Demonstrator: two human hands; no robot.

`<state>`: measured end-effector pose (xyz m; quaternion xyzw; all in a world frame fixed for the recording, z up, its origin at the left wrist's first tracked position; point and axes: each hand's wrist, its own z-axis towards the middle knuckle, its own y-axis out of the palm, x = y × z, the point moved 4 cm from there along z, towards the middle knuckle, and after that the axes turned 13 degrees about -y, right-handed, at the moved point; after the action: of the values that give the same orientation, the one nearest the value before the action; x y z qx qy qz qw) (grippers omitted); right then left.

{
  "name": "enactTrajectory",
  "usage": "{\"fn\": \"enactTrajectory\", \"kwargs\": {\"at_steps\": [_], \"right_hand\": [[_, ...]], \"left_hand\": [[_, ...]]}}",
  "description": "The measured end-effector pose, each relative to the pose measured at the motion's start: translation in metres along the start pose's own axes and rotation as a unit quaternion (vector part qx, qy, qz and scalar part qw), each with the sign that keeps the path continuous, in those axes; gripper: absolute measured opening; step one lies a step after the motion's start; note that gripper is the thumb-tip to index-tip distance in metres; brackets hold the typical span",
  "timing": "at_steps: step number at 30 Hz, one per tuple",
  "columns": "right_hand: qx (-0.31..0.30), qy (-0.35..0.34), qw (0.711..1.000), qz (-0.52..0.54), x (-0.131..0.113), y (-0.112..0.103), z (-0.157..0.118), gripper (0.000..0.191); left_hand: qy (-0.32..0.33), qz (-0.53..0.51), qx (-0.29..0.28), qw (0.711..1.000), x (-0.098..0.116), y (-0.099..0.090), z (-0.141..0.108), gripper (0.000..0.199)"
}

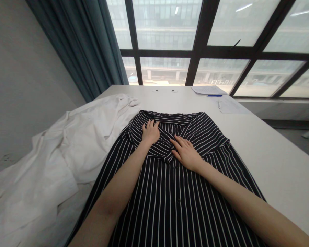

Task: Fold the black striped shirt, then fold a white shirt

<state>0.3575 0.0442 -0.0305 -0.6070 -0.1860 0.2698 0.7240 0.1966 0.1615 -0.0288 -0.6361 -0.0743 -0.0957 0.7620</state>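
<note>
Relative to the striped garment (pixel 157 206), lateral passage exists over the table (pixel 267 161) at 3 o'clock; white cloth (pixel 74 144) obstructs 9 o'clock, papers (pixel 208 90) 1 o'clock.

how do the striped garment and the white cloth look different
The striped garment is black with pale stripes; the white cloth is plain. The striped garment lies spread out, while the white cloth is rumpled. Both hands touch the striped garment, neither the white cloth. Both are fabric.
</note>
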Motion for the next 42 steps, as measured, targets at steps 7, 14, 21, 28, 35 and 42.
{"fn": "enactTrajectory", "kwargs": {"at_steps": [7, 14, 21, 28, 35, 42], "right_hand": [[-0.001, 0.002, 1.000, 0.007, 0.001, 0.000, 0.000, 0.053], [-0.008, -0.001, 1.000, -0.001, 0.000, -0.001, 0.000, 0.053], [0.003, -0.002, 1.000, -0.003, 0.000, 0.000, 0.000, 0.052], [0.013, -0.005, 1.000, 0.008, 0.000, 0.000, -0.001, 0.052], [0.038, 0.001, 0.999, 0.032, 0.002, -0.002, -0.002, 0.052], [0.038, 0.002, 0.999, 0.028, 0.001, -0.003, -0.002, 0.051]], "left_hand": [[0.001, 0.012, -0.037, 0.999, -0.001, 0.004, 0.002, 0.049], [0.005, 0.007, -0.010, 1.000, 0.002, 0.001, -0.001, 0.049], [0.039, -0.006, 0.067, 0.997, 0.007, -0.013, -0.005, 0.040], [0.036, -0.017, 0.062, 0.997, 0.003, -0.010, -0.005, 0.036], [-0.031, -0.067, 0.079, 0.994, -0.002, -0.021, -0.003, 0.023], [-0.013, -0.152, 0.055, 0.987, -0.002, -0.015, 0.003, 0.031]]}}
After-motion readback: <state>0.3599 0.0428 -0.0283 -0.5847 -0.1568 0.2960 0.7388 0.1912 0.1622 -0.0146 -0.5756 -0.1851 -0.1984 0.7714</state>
